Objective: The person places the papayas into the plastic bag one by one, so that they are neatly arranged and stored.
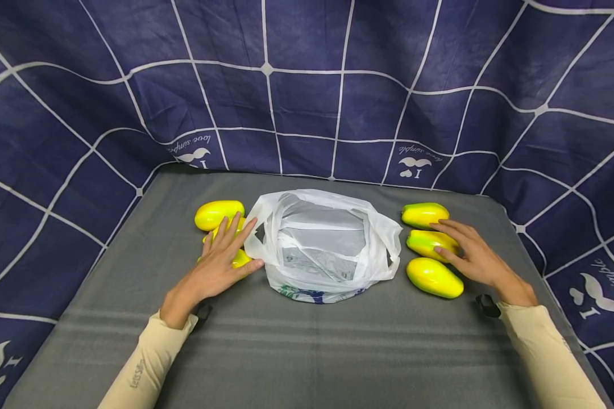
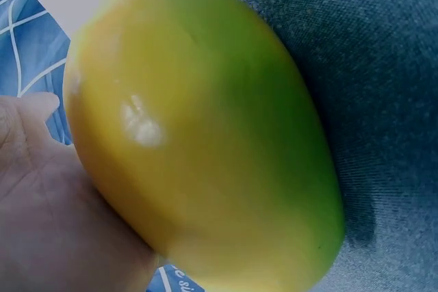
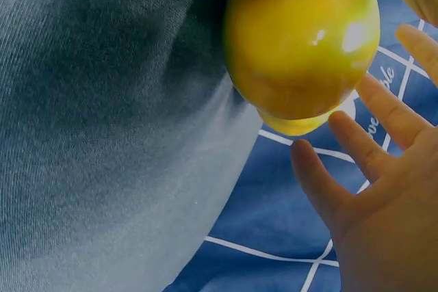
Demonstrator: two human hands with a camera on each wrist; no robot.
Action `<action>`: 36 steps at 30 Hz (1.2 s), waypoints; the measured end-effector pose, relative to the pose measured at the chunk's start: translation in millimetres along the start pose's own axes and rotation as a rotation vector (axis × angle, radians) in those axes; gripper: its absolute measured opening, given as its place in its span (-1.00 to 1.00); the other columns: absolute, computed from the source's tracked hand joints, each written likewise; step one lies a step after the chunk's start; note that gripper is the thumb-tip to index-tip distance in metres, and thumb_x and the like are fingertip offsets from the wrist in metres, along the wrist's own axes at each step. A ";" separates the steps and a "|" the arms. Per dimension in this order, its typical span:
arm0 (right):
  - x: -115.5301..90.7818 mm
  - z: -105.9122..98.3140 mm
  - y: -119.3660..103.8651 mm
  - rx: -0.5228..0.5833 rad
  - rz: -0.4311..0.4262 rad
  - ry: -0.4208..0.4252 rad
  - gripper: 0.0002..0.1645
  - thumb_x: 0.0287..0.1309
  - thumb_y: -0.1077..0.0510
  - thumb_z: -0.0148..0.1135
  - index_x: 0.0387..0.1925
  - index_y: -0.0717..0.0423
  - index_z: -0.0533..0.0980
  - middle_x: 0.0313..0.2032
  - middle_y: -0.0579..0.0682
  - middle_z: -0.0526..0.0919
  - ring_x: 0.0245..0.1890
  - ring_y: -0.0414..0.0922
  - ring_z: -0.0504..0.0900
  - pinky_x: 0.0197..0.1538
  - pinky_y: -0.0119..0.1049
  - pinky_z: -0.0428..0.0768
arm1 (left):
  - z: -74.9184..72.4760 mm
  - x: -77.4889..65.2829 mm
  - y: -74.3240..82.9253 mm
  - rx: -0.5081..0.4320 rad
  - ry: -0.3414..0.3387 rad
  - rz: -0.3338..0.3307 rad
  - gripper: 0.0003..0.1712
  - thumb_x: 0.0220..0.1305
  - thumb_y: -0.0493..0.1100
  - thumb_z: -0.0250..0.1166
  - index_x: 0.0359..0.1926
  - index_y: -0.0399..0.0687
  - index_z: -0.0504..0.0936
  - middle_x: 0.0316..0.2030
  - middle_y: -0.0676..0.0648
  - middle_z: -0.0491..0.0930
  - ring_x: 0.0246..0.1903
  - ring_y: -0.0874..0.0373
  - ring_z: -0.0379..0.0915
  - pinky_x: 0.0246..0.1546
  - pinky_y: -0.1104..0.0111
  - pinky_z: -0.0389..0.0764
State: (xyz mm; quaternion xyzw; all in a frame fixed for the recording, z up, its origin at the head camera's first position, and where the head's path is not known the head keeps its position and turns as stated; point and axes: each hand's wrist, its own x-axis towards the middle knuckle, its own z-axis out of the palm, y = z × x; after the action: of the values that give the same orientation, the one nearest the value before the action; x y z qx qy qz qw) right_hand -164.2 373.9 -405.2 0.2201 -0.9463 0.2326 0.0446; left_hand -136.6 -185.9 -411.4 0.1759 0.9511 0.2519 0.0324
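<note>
A white plastic bag (image 1: 384,227) lies with its mouth spread wide in the middle of the table. Left of it are three glossy yellow papayas; the farthest papaya (image 1: 216,215) shows best, the others are partly covered by my left hand (image 1: 210,270). That hand has its fingers spread over them, its tips beside the bag's left handle. On the right, my right hand (image 1: 474,258) reaches over the middle papaya (image 1: 426,243), thumb and fingers apart; firm contact is unclear. A greener papaya (image 1: 422,215) lies beyond it, and a yellow papaya (image 1: 435,278) nearer me.
Grey cloth covers the table (image 1: 307,352). A dark blue curtain (image 1: 307,102) with white grid lines rises behind and along both sides. Dark wrist cameras sit under both wrists, by the beige sleeves (image 1: 148,358).
</note>
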 end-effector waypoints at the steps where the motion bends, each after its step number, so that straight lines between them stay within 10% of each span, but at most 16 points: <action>1: 0.0 0.8 0.0 0.001 -0.001 -0.003 -0.32 0.27 0.13 0.33 0.40 -0.03 0.39 0.40 0.26 0.31 0.35 0.35 0.23 0.23 0.40 0.22 | 0.5 -0.2 -0.2 0.000 0.000 -0.002 -0.02 0.36 0.41 0.08 0.59 0.46 -0.24 0.61 -0.11 -0.38 0.57 -0.26 -0.56 0.40 -0.38 -0.34; 36: 0.2 -2.5 -3.4 -0.035 -0.027 -0.015 -0.43 0.25 0.19 0.36 0.28 0.08 0.49 0.27 0.28 0.46 0.26 0.36 0.37 0.17 0.39 0.33 | 5.7 2.2 -4.7 0.052 0.010 0.001 -0.02 0.35 0.43 0.09 0.61 0.33 -0.14 0.55 -0.09 0.08 0.58 -0.21 -0.45 0.43 -0.31 -0.36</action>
State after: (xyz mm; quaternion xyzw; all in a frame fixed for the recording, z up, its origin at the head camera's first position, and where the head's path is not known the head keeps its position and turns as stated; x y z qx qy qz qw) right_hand -163.0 372.3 -401.4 0.2340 -0.9474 0.2137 0.0446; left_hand -139.3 -186.3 -418.6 0.1757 0.9575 0.2278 0.0229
